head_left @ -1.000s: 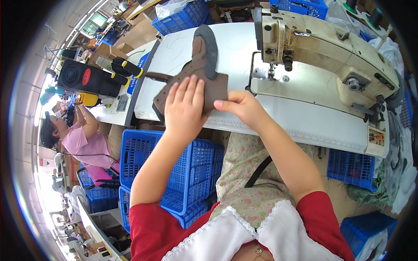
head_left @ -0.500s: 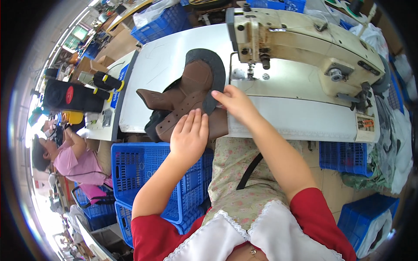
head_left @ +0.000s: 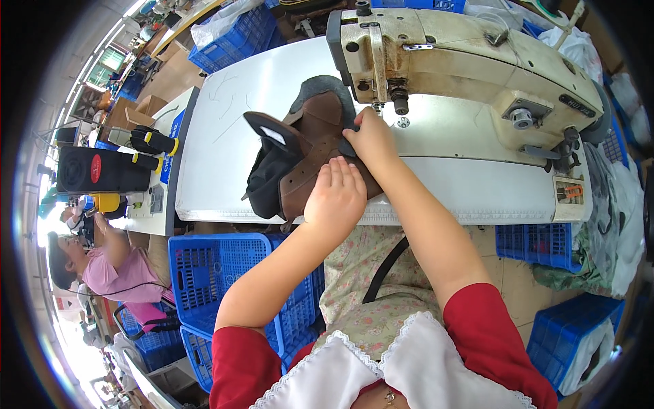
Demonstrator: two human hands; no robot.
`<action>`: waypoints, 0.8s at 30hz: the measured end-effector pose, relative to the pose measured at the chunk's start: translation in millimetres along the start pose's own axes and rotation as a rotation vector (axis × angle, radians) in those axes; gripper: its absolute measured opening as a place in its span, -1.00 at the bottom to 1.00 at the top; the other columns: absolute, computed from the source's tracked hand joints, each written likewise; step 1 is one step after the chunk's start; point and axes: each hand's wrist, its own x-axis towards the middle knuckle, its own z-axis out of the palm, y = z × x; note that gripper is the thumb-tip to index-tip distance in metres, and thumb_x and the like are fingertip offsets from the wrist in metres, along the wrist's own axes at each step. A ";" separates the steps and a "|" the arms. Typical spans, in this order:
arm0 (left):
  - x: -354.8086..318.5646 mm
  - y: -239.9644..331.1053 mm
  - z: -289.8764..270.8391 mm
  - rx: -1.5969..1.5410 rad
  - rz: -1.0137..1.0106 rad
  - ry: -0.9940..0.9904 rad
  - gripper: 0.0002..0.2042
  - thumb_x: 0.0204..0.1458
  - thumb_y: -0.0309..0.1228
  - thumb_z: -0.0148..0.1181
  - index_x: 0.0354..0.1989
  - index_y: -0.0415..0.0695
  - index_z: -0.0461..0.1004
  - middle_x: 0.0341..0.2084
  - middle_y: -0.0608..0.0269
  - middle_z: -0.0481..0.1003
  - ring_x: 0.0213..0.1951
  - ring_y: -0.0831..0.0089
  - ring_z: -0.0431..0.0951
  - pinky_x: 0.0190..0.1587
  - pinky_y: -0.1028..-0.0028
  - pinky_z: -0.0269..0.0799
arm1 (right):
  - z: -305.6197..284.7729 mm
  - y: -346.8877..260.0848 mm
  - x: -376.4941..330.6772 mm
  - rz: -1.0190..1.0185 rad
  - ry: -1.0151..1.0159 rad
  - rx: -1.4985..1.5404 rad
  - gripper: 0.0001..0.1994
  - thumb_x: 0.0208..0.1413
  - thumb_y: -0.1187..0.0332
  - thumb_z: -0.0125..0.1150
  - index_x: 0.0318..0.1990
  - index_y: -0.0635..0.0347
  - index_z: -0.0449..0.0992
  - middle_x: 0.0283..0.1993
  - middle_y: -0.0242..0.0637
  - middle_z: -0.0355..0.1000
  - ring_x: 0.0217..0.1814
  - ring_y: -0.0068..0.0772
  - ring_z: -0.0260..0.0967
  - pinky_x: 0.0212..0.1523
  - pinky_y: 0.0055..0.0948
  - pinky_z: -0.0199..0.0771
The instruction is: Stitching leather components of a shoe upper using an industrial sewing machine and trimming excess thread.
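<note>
Right hand [head_left: 372, 140] pinches the curved grey edge [head_left: 347, 146] of a brown leathery shoe upper [head_left: 298, 185], left hand [head_left: 335, 194] flat on it, atop the flat white table [head_left: 221, 146]. Probably light, bendy; edge's easiest imo.

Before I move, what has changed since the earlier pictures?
The brown piece has shifted toward the sewing machine, and its black lining shows more. The right hand has gone from the brown edge to the dark trim. The left hand has moved right, still resting on the piece. The machine stayed put.
</note>
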 end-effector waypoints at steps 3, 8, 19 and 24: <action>-1.7 1.2 6.8 0.010 0.042 0.002 -0.62 -0.11 -0.41 0.10 -0.12 -0.41 0.50 -0.11 -0.23 0.54 -0.02 0.04 0.56 0.10 0.21 0.41 | -5.3 2.5 -11.7 -0.064 -0.134 -0.016 -0.80 0.04 0.26 0.28 -0.30 0.20 0.58 -0.18 0.05 0.51 -0.13 0.03 0.50 -0.13 -0.09 0.49; 6.6 -0.7 8.2 -0.004 0.102 -0.018 -0.65 -0.14 -0.40 0.11 -0.20 -0.42 0.49 -0.16 -0.26 0.54 -0.05 0.02 0.56 0.07 0.21 0.42 | -3.9 -2.0 -26.2 -0.204 -0.062 -0.334 -0.74 0.16 0.16 0.14 -0.38 0.09 0.64 -0.19 -0.08 0.48 -0.14 0.00 0.47 -0.15 -0.09 0.48; 46.2 24.6 14.2 -0.003 0.135 0.063 -0.64 -0.16 -0.39 0.09 -0.21 -0.41 0.52 -0.21 -0.24 0.57 -0.11 0.04 0.59 0.04 0.24 0.44 | -53.2 46.7 -16.8 -0.321 0.115 -0.397 -0.82 -0.01 0.20 0.31 -0.27 -0.02 0.70 -0.21 -0.22 0.49 -0.06 -0.14 0.38 -0.10 -0.18 0.42; 42.3 23.2 15.2 -0.031 0.142 0.065 -0.63 -0.16 -0.39 0.10 -0.19 -0.39 0.53 -0.21 -0.22 0.58 -0.10 0.06 0.59 0.05 0.26 0.44 | -59.8 70.0 -22.1 -0.570 0.181 -0.299 -0.82 -0.06 0.29 0.34 -0.26 0.00 0.70 -0.15 -0.36 0.54 -0.05 -0.28 0.39 -0.09 -0.22 0.37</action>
